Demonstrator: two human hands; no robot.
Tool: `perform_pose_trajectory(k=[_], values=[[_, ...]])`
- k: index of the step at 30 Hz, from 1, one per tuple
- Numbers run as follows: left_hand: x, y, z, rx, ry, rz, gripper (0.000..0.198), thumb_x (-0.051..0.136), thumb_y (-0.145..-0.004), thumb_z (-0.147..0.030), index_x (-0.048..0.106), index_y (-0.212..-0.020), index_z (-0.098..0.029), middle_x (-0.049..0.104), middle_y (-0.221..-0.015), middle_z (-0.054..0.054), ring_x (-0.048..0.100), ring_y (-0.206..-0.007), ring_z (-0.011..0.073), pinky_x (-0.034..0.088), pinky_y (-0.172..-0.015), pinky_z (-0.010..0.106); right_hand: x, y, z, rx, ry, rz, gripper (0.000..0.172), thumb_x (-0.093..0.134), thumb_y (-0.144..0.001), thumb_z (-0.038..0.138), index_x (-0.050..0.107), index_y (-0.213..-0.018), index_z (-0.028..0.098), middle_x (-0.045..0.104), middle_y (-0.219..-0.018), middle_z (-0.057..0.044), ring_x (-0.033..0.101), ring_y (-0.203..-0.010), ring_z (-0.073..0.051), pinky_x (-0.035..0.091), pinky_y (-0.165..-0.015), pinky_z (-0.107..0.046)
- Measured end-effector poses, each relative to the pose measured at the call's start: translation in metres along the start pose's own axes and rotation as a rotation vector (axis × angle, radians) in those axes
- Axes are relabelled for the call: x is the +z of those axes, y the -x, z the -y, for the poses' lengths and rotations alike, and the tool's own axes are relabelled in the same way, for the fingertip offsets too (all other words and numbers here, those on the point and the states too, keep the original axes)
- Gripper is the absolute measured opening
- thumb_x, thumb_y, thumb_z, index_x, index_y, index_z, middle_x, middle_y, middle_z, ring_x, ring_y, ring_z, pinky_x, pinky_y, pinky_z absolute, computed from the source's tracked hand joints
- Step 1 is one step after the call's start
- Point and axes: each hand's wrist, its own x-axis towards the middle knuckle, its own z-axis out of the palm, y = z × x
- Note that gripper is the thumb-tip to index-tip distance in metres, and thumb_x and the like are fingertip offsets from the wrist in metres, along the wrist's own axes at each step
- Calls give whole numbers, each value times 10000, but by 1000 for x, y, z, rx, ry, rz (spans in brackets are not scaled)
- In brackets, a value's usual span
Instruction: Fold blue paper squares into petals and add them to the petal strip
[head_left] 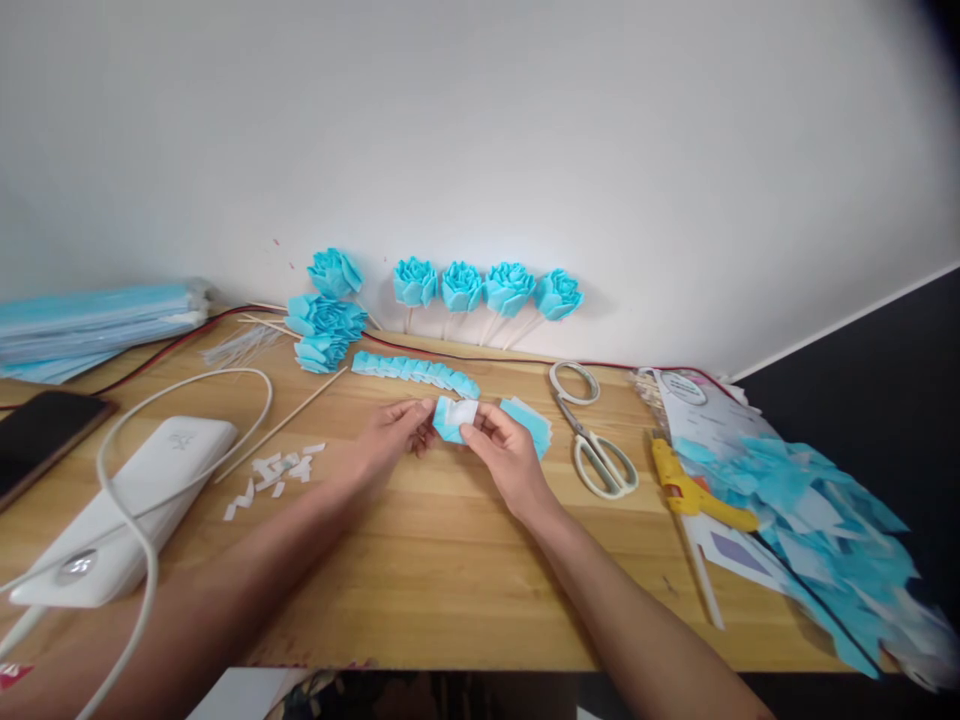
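Over the middle of the table, my right hand pinches a small folded blue-and-white sheet between thumb and fingers. My left hand is closed at the sheet's left edge, its fingertips pinching there; some of its fingers are hidden. Just behind lies a row of overlapping folded blue pieces. A small stack of blue sheets rests beyond my right hand. Small white strips are scattered to the left of my left hand, near a thin wooden stick.
Several blue flowers on sticks lean on the wall, others lie left. Rightward are a tape roll, scissors, a yellow glue gun and blue scraps. A white power bank, cable and phone sit left.
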Motion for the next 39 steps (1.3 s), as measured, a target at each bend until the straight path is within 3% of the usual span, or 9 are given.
perform_pose_trajectory(k=[7,14,23,29,39], values=[[1,3,-8,34,-191,9,504,594,-729,-639,590,-586,-156,535,-540,2,466,-527,117,374,-522,238,1,0,1,-7,3,0,191,653,-806,360,653,-947,231,638,-833,-10,586,-815,-179,487,-740,-302],[5,7,-17,72,-295,-1,427,616,-705,-577,583,-563,-175,507,-519,-18,427,-517,109,353,-502,221,1,1,3,7,-16,2,230,663,-792,360,654,-983,232,659,-886,-14,608,-870,-191,493,-795,-316],[4,5,-8,153,-343,-12,394,540,-799,-498,541,-570,-177,496,-514,-30,424,-498,98,345,-503,221,2,1,1,7,-11,26,194,658,-807,348,658,-964,234,654,-897,-13,600,-866,-184,489,-795,-313],[1,5,-4,187,-404,-41,396,503,-849,-460,503,-570,-180,464,-513,-39,400,-487,96,321,-501,224,2,1,1,-1,-16,29,289,685,-789,366,668,-1045,233,661,-898,-14,587,-831,-175,485,-759,-304],[3,7,-3,248,-487,-47,351,501,-848,-394,489,-576,-172,452,-540,-43,415,-533,96,326,-535,217,3,1,2,25,6,11,328,675,-781,348,655,-1086,230,671,-932,-13,599,-877,-173,473,-807,-296]])
